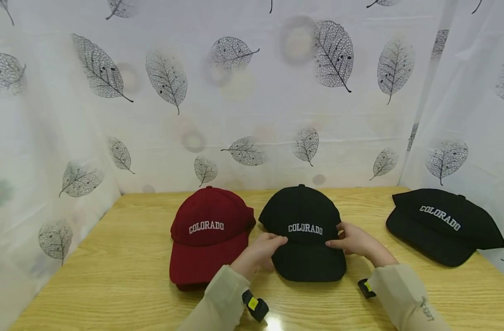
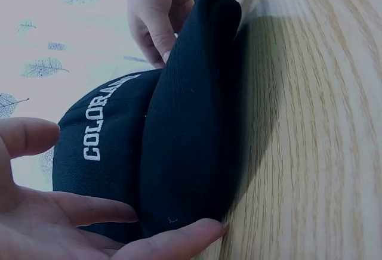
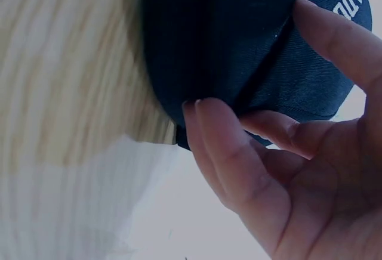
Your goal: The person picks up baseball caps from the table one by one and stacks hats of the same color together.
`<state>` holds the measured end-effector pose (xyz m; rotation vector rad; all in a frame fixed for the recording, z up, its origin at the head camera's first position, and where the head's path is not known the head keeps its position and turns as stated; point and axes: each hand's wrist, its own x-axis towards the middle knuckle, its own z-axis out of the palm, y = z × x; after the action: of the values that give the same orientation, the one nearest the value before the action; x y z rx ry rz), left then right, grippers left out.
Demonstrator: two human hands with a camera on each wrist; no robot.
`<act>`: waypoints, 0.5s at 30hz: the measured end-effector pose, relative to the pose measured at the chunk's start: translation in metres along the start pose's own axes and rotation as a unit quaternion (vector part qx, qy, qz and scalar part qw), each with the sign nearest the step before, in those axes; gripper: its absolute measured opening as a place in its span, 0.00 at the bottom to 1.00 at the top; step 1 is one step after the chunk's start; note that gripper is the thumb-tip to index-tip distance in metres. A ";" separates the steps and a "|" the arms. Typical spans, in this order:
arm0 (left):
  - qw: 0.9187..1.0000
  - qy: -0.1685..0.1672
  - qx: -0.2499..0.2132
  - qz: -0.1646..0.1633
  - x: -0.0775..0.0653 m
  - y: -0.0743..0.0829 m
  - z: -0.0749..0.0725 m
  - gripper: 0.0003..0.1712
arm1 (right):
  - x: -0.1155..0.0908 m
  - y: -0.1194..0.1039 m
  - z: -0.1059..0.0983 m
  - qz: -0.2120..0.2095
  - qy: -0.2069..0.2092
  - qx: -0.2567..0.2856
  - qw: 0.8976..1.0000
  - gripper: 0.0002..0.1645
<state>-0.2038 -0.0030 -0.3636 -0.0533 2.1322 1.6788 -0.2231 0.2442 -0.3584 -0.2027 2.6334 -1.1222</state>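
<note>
A black cap [image 1: 301, 209] with white COLORADO lettering lies on the wooden table, brim [image 1: 310, 266] facing me. At its left side is my left hand [image 1: 260, 250]; in the left wrist view its extended fingers [image 2: 170, 242] lie along the cap's side, the thumb spread apart from them. My right hand [image 1: 355, 239] is on the other side. There, in the right wrist view, the thumb [image 3: 334, 36] touches the front near the brim seam, and loosely bent fingers [image 3: 230, 146] touch the brim's side edge. Part of each hand's fingers is hidden in the head view.
A dark red COLORADO cap [image 1: 210, 209] stands close on the left, brim forward. Another black COLORADO cap [image 1: 442, 225] lies angled near the right end of the table [image 1: 111, 266]. A leaf-printed white curtain [image 1: 268, 101] encloses the back and sides.
</note>
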 end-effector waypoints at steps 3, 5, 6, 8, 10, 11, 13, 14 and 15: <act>1.000 -0.002 -0.007 0.001 0.000 -0.001 0.000 0.32 | 0.000 0.000 0.000 -0.002 -0.001 -0.002 1.000 0.42; 1.000 -0.002 -0.011 0.001 0.001 -0.001 -0.001 0.32 | 0.000 0.000 0.000 -0.004 -0.002 -0.001 1.000 0.42; 1.000 -0.001 -0.012 0.002 0.000 -0.001 -0.001 0.32 | 0.000 0.000 0.000 -0.005 -0.003 -0.002 1.000 0.42; 1.000 0.001 -0.014 0.001 0.000 -0.001 -0.001 0.32 | 0.000 0.000 0.000 -0.008 -0.004 -0.004 1.000 0.41; 1.000 0.003 -0.014 0.001 0.000 -0.001 -0.001 0.32 | 0.000 0.000 -0.001 -0.011 -0.006 -0.010 1.000 0.41; 1.000 0.003 -0.013 0.002 -0.001 0.000 -0.001 0.32 | -0.001 0.000 -0.001 -0.011 -0.006 -0.014 1.000 0.40; 1.000 0.001 -0.012 0.004 -0.002 0.000 -0.002 0.32 | -0.001 0.000 -0.002 -0.011 -0.009 -0.019 1.000 0.39; 1.000 -0.001 -0.010 0.005 -0.002 0.000 -0.003 0.31 | -0.002 0.000 -0.002 -0.011 -0.011 -0.020 1.000 0.38; 1.000 -0.003 -0.008 0.007 -0.002 0.000 -0.004 0.31 | -0.003 0.000 -0.002 -0.011 -0.012 -0.022 1.000 0.38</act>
<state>-0.2031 -0.0071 -0.3624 -0.0385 2.1183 1.7019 -0.2214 0.2461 -0.3560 -0.2521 2.6425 -1.0614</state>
